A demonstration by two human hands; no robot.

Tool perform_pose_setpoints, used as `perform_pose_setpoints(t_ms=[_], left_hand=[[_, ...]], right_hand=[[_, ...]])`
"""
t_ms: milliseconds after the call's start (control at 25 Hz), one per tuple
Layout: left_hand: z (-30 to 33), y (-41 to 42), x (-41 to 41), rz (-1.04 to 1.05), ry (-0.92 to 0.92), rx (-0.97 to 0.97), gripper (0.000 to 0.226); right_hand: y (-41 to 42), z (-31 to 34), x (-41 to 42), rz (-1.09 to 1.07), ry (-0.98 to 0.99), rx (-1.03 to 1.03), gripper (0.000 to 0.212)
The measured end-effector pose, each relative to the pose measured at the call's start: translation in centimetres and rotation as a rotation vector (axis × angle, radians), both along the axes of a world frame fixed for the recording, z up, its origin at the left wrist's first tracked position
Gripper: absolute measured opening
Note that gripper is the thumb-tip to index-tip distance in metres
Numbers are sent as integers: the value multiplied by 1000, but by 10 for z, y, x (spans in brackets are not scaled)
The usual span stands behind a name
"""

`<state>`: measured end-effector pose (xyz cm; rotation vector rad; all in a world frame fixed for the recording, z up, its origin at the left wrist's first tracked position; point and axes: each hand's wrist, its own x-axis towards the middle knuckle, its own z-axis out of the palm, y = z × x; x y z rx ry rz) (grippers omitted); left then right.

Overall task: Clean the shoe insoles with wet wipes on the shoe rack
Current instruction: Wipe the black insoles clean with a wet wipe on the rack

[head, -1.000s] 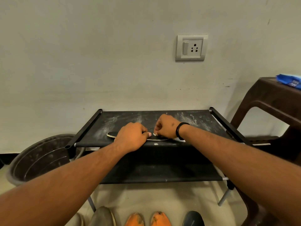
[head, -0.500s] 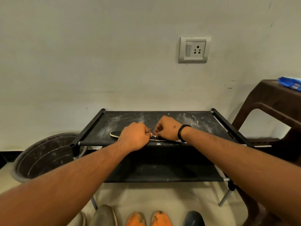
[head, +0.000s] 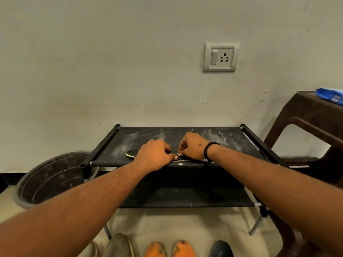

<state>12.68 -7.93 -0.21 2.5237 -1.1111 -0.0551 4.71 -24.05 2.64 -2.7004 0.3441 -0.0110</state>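
Note:
A dark insole point(head: 131, 153) with a pale rim lies flat near the front edge of the black shoe rack's point(head: 246, 138) dusty top shelf. My left hand point(head: 154, 154) rests curled on top of the insole and holds it down, covering its middle. My right hand point(head: 193, 146), a black band on its wrist, pinches a small white wet wipe point(head: 179, 154) against the insole just right of the left hand. Most of the wipe is hidden under the fingers.
A dark round tub point(head: 50, 179) stands on the floor to the left of the rack. At the right, a brown plastic stool point(head: 308, 123) carries a blue wipes pack point(head: 332, 96). Several shoe toes point(head: 156, 249) line the floor below. A wall socket point(head: 220, 57) is above.
Both hands stay on the insole in nearly the same place. The view has tilted up slightly, so everything sits a little lower in the frame.

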Motion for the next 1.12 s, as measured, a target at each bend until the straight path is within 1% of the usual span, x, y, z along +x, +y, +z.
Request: perform_pose_setpoints(t_ms=[40,80,160,200,240,280,320,400,440,480,520,600,640,680,720,800,840,880,920,960,1040,1080,1120], left_hand=[[0,0,0,-1,2,0,36],[0,1,0,-2,7,-3,34],[2,0,-2,3,20,-13,32],[2,-1,-3,9,20,-18,33],[3,-1,-4,14,15,-21,34],[2,0,-4,16,7,-20,34],[2,0,-3,14,-1,-18,35],[1,2,-2,6,-12,-14,37],[1,2,-1,3,-13,-15,37],[1,2,-1,4,-9,-17,36],[1,2,-1,5,-4,-20,35],[1,0,-1,8,5,-17,33],[1,-1,-1,9,7,-16,33],[0,0,-1,11,3,-17,33],[0,0,-1,12,-3,-18,34],[1,2,-2,6,-24,-17,30],[1,3,-2,4,-33,-16,28],[1,4,-2,6,-34,-17,28],[1,4,-3,4,-33,-19,30],[1,3,-3,3,-29,-19,33],[1,1,-3,5,-14,-21,35],[1,1,-2,4,-8,-23,34],[1,2,-3,6,-5,-22,34]], right_hand=[[-4,4,-1,0,13,-27,12],[-11,7,-2,-44,9,-86,12],[-24,7,-8,-195,6,-274,14],[-23,6,-10,-233,13,-350,16],[-17,4,-10,-225,9,-366,15],[-10,1,-7,-174,4,-330,12],[-1,-1,-4,-96,-18,-249,8],[9,-3,-4,31,-15,-57,12],[7,-2,-5,42,-13,-27,13],[1,0,-5,3,-22,-55,13],[-6,1,-5,-72,-29,-130,13],[-13,-2,-9,-221,-10,-327,7],[-10,-3,-8,-235,-8,-358,7],[-4,-4,-4,-200,-11,-321,7],[2,-4,0,-125,-32,-229,7],[15,-1,2,29,-43,45,11],[14,1,1,60,-41,170,12],[8,2,1,41,-60,240,12],[-1,1,1,-22,-87,231,12],[-12,0,1,-95,-103,139,13],[-26,-4,-1,-192,-77,-174,13],[-26,-6,-2,-205,-61,-282,13],[-23,-8,-2,-196,-59,-344,14]])
